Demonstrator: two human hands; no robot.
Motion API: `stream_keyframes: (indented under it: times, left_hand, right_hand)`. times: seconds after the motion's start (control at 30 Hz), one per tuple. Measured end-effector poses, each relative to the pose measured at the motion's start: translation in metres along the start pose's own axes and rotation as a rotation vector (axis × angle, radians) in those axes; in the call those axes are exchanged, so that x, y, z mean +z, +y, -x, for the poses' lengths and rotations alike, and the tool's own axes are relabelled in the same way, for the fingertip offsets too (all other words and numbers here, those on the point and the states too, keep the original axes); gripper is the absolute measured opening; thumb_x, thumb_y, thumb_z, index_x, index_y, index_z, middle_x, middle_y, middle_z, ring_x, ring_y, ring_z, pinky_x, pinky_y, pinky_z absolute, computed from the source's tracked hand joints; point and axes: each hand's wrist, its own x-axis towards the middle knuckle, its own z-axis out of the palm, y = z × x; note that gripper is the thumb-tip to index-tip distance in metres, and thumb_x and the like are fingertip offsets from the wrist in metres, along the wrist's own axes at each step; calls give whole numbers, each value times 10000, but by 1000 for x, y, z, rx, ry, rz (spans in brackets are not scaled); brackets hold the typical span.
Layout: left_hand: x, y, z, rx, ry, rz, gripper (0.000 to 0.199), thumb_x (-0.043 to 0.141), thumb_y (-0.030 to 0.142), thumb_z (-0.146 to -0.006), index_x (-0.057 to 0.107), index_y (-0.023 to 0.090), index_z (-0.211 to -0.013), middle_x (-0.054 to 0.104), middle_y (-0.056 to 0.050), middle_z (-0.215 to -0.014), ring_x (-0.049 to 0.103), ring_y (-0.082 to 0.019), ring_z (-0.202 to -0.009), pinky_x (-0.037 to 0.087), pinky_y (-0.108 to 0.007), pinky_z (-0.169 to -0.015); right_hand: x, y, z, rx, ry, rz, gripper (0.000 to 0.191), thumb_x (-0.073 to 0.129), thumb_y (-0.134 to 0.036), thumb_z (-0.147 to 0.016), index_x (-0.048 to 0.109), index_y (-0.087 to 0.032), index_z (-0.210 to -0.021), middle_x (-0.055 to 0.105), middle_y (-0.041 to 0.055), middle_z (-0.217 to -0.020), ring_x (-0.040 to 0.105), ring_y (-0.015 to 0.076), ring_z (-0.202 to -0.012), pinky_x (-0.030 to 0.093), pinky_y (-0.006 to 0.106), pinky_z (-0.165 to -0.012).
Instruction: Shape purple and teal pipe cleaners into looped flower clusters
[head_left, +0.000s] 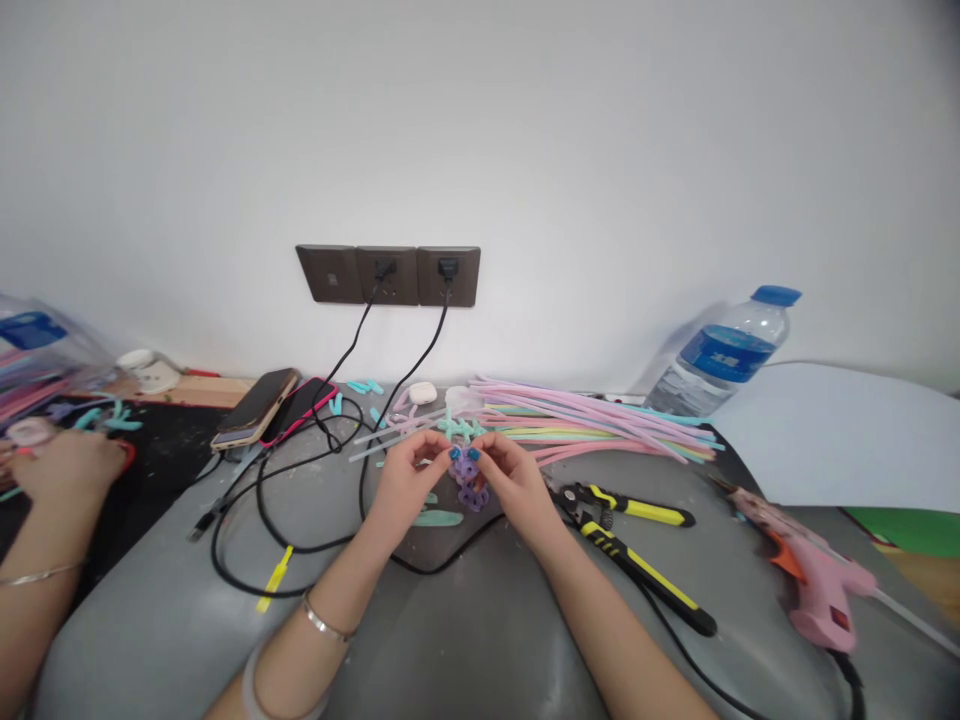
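Observation:
My left hand (414,480) and my right hand (517,482) meet at the middle of the table, fingertips pinching a small purple looped piece of pipe cleaner (473,495). Both thumbs press on its upper part, and its lower loops hang below them. Just behind my fingers lies a mint-green pipe cleaner piece (459,427); whether it joins the purple one I cannot tell. A bundle of long pastel pipe cleaners (600,420) stretches out behind and to the right of my hands. Pale green flat pieces (437,518) rest below my left fingers.
Right of my hands are yellow-black pliers (645,570), a pink glue gun (814,590), a water bottle (720,350) and white paper (832,440). Phones (259,405) and looping black cables (259,500) lie left. A co-worker's hand (71,465) holds something at far left.

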Motion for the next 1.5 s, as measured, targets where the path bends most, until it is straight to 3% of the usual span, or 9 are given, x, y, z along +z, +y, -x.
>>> stream_keyframes:
  times: [0.27,0.47,0.77,1.13,1.37,1.5]
  left_hand:
    - [-2,3,1,5,-74,-23,134,633,260,-753,675,160,-832,664,-39,-794,610,-166,-711,481,-224,-551]
    - [-8,1,0,211,-182,-143,74,632,173,-764,632,167,-838,650,-10,-805,615,-137,-738,501,-220,-655]
    - [-12,-3,-1,331,-261,-330,137,624,129,-796,663,180,-916,684,-13,-875,611,-121,-730,487,-215,-686]
    - [-17,-1,-1,257,-359,-289,108,617,97,-751,651,163,-829,660,-9,-820,592,-120,-721,481,-216,-688]
    - [-16,1,-2,136,-300,-115,62,602,204,-796,635,159,-823,635,-24,-807,600,-146,-775,501,-232,-682]
    - [-13,-1,-2,107,-303,-117,138,637,200,-763,624,174,-897,627,-11,-826,595,-145,-782,497,-227,-675]
  right_hand:
    - [-4,-5,0,127,-150,-40,338,726,-495,-740,601,-190,-815,610,-13,-617,543,128,-524,440,250,-507]
    - [-8,-8,0,133,-114,-88,338,725,-496,-749,606,-186,-813,560,-33,-662,501,101,-527,417,232,-512]
    - [-12,-7,-2,100,-188,-17,349,692,-522,-770,607,-186,-811,550,-31,-623,518,123,-531,422,248,-514]
    - [-6,-10,2,105,-228,13,395,695,-562,-747,602,-179,-773,518,-33,-624,463,103,-534,405,226,-494]
    - [-12,-8,-1,133,-188,25,359,732,-513,-723,657,-167,-782,576,-19,-614,484,102,-521,404,228,-498]
    - [-14,-4,-3,127,-159,86,356,758,-505,-679,682,-164,-748,600,-9,-615,485,105,-509,399,233,-482]
